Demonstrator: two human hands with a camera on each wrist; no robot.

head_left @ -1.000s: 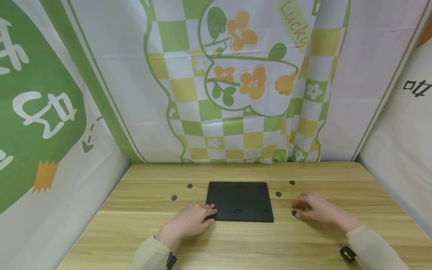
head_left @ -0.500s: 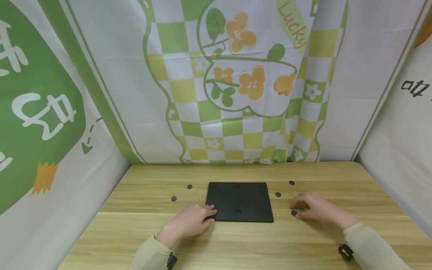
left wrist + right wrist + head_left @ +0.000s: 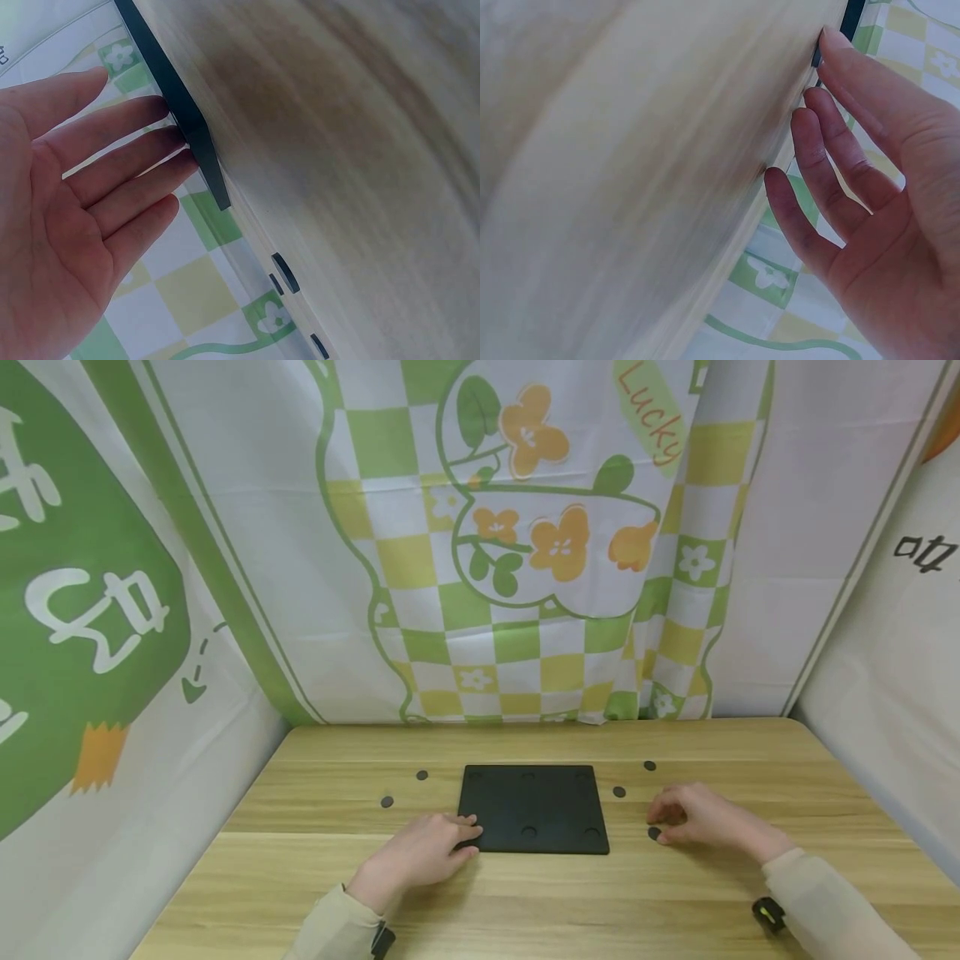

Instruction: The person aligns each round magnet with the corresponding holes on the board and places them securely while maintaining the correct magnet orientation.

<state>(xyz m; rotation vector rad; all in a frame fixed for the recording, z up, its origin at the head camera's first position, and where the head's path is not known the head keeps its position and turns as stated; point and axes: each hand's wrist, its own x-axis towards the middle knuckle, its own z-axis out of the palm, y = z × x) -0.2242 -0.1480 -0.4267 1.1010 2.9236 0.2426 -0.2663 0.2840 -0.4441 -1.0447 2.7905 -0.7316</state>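
Observation:
A thin black board (image 3: 536,806) with several shallow round recesses lies flat on the table. My left hand (image 3: 420,850) rests its fingertips on the board's near left corner; in the left wrist view the fingers (image 3: 142,157) are nearly straight. To the right of the board, my right hand (image 3: 701,818) is low over the tabletop, its fingers loosely bent. A small dark round disc (image 3: 654,833) lies flat on the wood right at the thumb tip. In the right wrist view, the thumb (image 3: 855,67) meets the table beside this disc (image 3: 816,52).
Two similar discs, one nearer (image 3: 387,802) and one farther (image 3: 422,775), lie left of the board. Two more, one close to the board (image 3: 619,792) and one farther back (image 3: 649,766), lie on its right. A patterned curtain (image 3: 517,685) hangs behind the wooden table (image 3: 525,910).
Both hands keep nearly the same place throughout, with only a slight shift of the right hand and forearm. The discs and board stay where they were.

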